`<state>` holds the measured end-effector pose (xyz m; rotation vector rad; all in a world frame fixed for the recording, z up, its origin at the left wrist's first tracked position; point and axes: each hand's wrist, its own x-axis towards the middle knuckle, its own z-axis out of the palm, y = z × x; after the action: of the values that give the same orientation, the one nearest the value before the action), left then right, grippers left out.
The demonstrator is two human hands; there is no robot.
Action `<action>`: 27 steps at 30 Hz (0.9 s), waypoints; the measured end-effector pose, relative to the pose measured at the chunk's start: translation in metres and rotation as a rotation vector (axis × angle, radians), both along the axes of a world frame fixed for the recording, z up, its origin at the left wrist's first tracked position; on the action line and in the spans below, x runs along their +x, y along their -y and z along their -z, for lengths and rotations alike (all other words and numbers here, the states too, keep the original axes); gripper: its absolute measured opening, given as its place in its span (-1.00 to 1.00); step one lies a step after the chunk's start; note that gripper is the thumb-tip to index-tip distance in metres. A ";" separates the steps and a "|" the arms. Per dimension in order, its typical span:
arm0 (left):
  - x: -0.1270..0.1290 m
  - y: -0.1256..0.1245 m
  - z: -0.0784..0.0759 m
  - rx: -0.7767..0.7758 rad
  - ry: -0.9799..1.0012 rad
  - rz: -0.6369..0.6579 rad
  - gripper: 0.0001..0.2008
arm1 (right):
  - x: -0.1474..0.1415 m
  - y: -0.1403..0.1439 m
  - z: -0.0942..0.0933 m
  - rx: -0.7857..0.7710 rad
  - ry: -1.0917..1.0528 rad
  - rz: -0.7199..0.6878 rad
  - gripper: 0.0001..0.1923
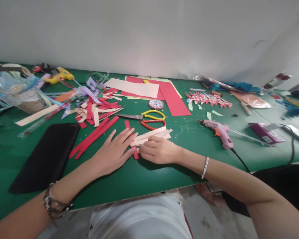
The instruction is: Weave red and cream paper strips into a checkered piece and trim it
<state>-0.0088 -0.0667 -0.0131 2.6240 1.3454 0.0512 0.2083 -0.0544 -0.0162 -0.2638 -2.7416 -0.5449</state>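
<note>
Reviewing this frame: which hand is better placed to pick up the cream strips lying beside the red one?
Probably the right hand. It rests curled at the near ends of the cream strips, touching them. The left hand lies flat, fingers spread over the red strip, apparently pinning it.

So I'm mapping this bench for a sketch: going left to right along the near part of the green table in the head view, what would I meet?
Flat black rectangular pad → bundle of long red paper strips → left hand → right hand → pink hot-glue gun → purple box.
</note>
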 end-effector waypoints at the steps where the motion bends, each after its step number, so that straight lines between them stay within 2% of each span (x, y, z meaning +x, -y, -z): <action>1: 0.001 0.000 0.000 0.005 0.003 -0.014 -0.43 | 0.000 0.000 0.000 0.021 0.011 -0.009 -0.73; 14: 0.002 -0.005 -0.001 -0.022 0.058 -0.067 -0.45 | 0.003 0.000 -0.008 0.180 0.039 -0.103 -0.74; 18: 0.003 -0.008 0.002 0.002 0.100 -0.069 -0.48 | 0.005 -0.001 -0.009 0.172 0.024 -0.121 -0.80; 21: 0.002 -0.010 0.003 0.033 0.157 -0.067 -0.52 | 0.004 -0.001 -0.004 0.018 -0.013 -0.004 -0.80; 24: 0.000 -0.011 -0.001 0.069 0.268 -0.050 -0.55 | 0.001 0.002 -0.001 -0.277 -0.061 0.193 -0.68; 27: -0.005 -0.010 -0.008 0.074 0.352 0.061 -0.60 | -0.002 0.005 -0.003 -0.522 -0.081 0.286 -0.70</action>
<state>-0.0140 -0.0564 -0.0051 2.5551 1.1612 0.5365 0.2063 -0.0597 -0.0129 -0.7901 -2.7333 0.1298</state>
